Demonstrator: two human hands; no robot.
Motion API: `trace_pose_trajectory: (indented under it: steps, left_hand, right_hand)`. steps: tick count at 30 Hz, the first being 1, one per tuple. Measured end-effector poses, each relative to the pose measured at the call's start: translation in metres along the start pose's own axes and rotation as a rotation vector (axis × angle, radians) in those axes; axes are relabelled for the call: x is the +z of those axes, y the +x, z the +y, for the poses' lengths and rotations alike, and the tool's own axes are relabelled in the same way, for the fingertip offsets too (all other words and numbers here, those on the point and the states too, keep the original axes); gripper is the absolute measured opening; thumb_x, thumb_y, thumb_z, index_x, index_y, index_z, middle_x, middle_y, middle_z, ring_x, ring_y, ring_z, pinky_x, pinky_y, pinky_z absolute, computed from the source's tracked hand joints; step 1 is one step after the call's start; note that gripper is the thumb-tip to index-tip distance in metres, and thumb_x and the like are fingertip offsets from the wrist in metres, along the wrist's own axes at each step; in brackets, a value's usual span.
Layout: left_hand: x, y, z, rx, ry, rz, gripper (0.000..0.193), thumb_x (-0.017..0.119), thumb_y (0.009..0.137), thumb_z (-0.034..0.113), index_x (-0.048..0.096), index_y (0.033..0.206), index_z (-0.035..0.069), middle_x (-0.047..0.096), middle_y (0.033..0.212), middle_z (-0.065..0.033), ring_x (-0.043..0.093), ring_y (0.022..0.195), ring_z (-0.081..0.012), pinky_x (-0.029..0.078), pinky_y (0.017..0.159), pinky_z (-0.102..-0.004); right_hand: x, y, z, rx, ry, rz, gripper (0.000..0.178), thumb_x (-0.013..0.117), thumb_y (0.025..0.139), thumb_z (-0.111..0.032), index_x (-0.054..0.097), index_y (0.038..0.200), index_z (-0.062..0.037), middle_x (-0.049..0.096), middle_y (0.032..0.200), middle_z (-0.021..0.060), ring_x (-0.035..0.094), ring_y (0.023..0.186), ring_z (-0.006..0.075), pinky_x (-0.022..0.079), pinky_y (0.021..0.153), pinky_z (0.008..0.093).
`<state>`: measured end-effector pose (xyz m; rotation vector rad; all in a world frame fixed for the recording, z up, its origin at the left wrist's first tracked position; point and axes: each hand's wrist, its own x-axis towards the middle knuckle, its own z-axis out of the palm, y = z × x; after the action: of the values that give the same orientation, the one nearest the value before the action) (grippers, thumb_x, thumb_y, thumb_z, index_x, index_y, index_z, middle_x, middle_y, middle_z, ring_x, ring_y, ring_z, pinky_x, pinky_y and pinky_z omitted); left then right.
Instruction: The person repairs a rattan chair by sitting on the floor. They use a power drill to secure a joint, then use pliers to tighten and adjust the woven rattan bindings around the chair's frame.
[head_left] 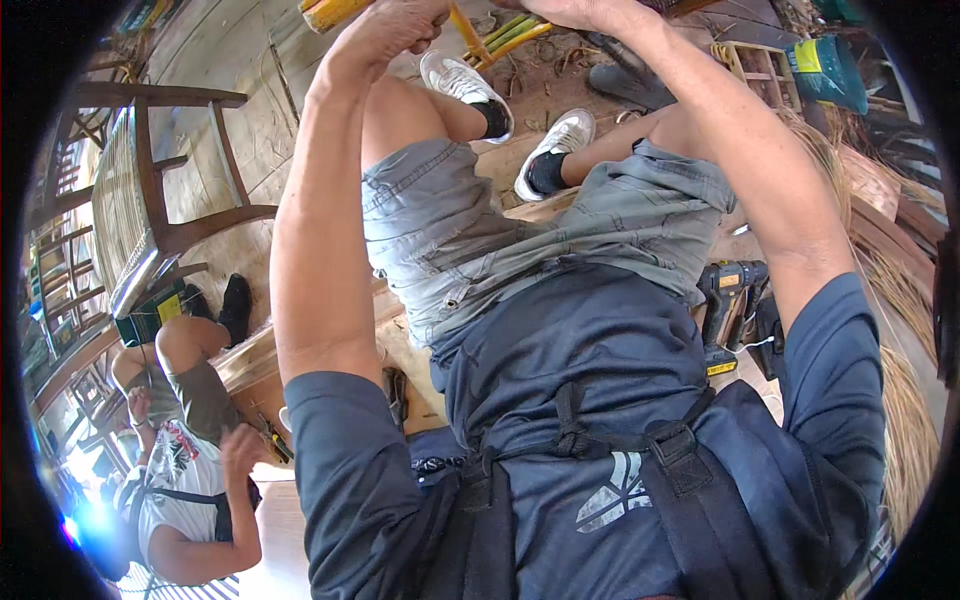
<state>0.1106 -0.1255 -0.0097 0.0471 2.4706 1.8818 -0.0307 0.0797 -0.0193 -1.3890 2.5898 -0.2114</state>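
My left hand (pixel 402 24) is at the top edge of the view, its fingers curled closed. Whatever they may hold is hidden or cut off. Beside that wrist lies the end of a thick orange-yellow pole (pixel 332 12). My right hand (pixel 568 10) is farther right along the same edge, with most of its fingers out of the picture. Between and below the hands, a yellow pole (pixel 468 36) and thinner green-yellow rods (pixel 518 36) slant over the floor near my white shoe (pixel 466 82).
A dark wooden chair with a woven back (pixel 130 190) stands at left. Below it sits another person (pixel 190 490). Cordless drills (pixel 728 300) lie by my right hip. Bundled straw-coloured strands (pixel 910 430), a divided wooden box (pixel 757 75) and a green container (pixel 828 75) are at right.
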Motion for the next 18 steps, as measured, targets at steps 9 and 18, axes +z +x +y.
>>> trace_pose_trajectory:
  steps: [9, 18]
  left_hand:
    - [0.012, -0.035, 0.008, -0.477, -0.190, 0.264, 0.034, 0.054, 0.088, 0.030, 0.056, 0.075, -0.002, 0.051, 0.063, -0.0035, 0.045, 0.054, -0.0126, 0.036, 0.050, -0.0268]
    - [0.037, -0.035, -0.012, -0.536, -0.325, 0.581, 0.044, 0.051, 0.092, 0.039, 0.061, 0.100, -0.003, 0.065, 0.081, -0.0098, 0.061, 0.070, -0.0179, 0.046, 0.067, -0.0286]
  right_hand:
    - [0.067, -0.034, -0.074, 0.354, 1.609, -0.486, 0.041, 0.061, 0.085, -0.050, 0.062, 0.084, -0.0084, 0.058, 0.065, 0.0005, 0.054, 0.052, 0.0107, 0.045, 0.049, 0.0256]
    - [0.123, -0.077, -0.037, 0.740, 1.504, -0.611, 0.047, 0.053, 0.088, -0.050, 0.060, 0.084, -0.0037, 0.060, 0.065, 0.0047, 0.061, 0.061, 0.0156, 0.045, 0.049, 0.0272]
